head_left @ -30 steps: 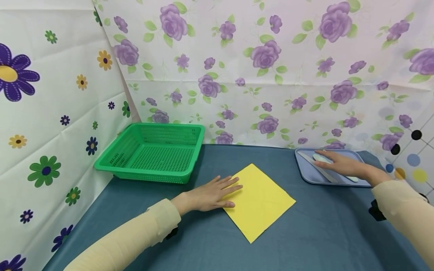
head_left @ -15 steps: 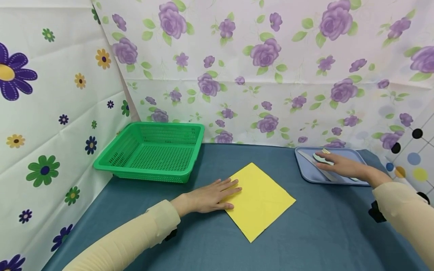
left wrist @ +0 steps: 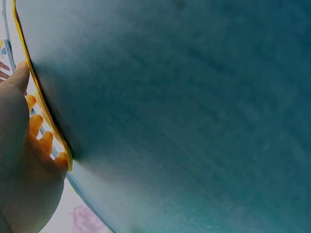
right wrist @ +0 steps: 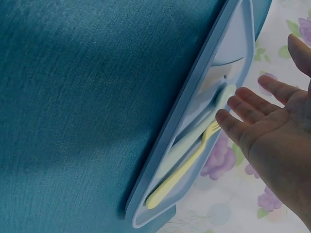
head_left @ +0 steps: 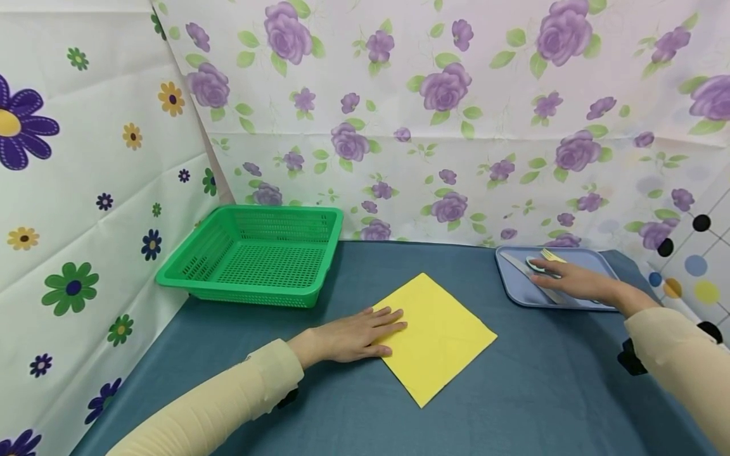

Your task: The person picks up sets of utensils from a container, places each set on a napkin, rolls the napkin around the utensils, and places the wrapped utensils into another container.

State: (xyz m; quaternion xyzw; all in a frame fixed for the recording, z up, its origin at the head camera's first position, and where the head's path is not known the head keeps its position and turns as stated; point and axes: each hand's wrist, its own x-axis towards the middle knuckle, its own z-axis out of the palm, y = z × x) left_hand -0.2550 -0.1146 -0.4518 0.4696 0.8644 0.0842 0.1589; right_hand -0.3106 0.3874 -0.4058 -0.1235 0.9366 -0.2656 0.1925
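Note:
My left hand point(head_left: 346, 335) rests with straight, spread fingers on the left corner of a square yellow napkin point(head_left: 436, 342), which lies diamond-wise on the table. Over at the right, my right hand point(head_left: 576, 282) reaches above a light blue tray point(head_left: 595, 259), fingers extended and loosely apart. On that tray lie a pale knife point(head_left: 520, 265), a pale green spoon point(right wrist: 194, 133) and a yellow fork point(right wrist: 180, 174). Fingertips overlap the spoon's bowl in the head view, and the palm hides much of the fork and spoon. Nothing is gripped by either hand.
A green perforated plastic basket point(head_left: 274, 263) stands at the back left of the blue-covered table point(head_left: 502, 399). Flowered sheets point(head_left: 393, 82) hang along the back and left sides. The tray sits near the back right edge.
My left hand has settled slightly lower onto the napkin. My right hand has shifted slightly downward over the tray, and the fork's tines have come into view beyond it.

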